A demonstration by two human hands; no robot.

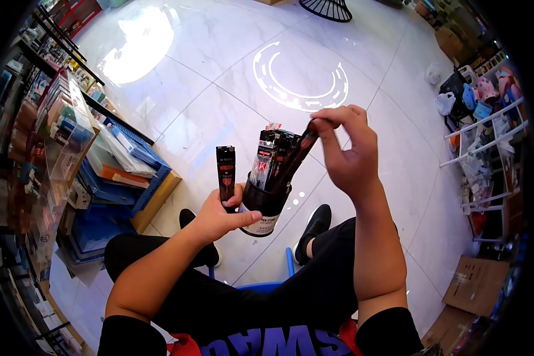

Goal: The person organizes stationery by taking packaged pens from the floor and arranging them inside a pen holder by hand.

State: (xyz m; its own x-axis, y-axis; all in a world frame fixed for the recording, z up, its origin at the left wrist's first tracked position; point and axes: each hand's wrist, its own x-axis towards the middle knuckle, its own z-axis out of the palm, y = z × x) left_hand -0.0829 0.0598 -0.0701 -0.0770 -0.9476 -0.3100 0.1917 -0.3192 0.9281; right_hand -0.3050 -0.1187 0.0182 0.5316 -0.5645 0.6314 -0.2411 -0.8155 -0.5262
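Observation:
My left hand (pixel 219 216) is wrapped round a black mesh pen holder (pixel 256 203) with a white label on its lower part. Between its fingers, left of the holder, stands a slim black packet (pixel 226 169) with red and white print. Several similar slim packets (pixel 270 155) stick up out of the holder, one with a clear front. With thumb and fingertips, my right hand (pixel 347 142) pinches the top of another dark slim packet (pixel 296 157). That one leans right, its lower end at the holder's mouth. What the packets contain is too small to tell.
Shelves of packed goods (pixel 59 118) and blue trays with folders (pixel 115 172) stand close on the left. A white rack (pixel 486 142) and cardboard boxes (pixel 476 286) are on the right. Blue stool legs (pixel 290 261) show below, over the glossy tiled floor (pixel 207 107).

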